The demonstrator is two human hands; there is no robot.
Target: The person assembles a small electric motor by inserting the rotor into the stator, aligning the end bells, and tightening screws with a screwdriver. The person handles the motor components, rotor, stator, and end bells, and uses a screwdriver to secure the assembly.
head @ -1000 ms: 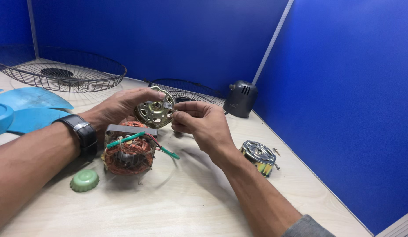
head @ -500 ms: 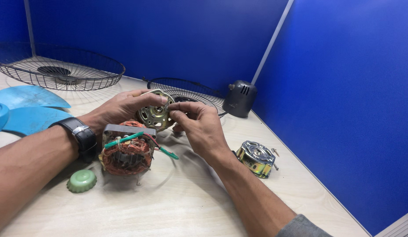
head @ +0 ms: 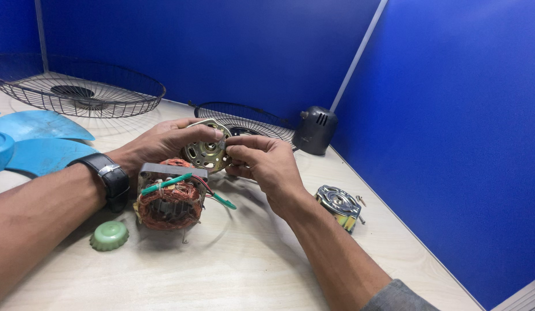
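My left hand (head: pixel 164 141), with a black wristwatch on its wrist, holds a round brass-coloured motor end plate (head: pixel 203 153) upright above the table. My right hand (head: pixel 262 164) pinches the plate's right side with thumb and forefinger, at a small part near the rim. Just below the hands stands a motor stator (head: pixel 171 198) with copper windings, a grey steel core and green and red wires. A green wire end (head: pixel 221 200) sticks out to its right.
A green round cap (head: pixel 109 235) lies at the front left. Blue fan blades (head: pixel 31 141) lie at far left, two wire fan guards (head: pixel 77 92) (head: pixel 244 118) at the back, a dark motor cover (head: pixel 315 130) by the blue partition, another metal motor part (head: pixel 338 205) at right.
Both hands with the end plate have stayed over the stator; the right hand's fingers have shifted slightly on the plate's edge. The view has shifted slightly.
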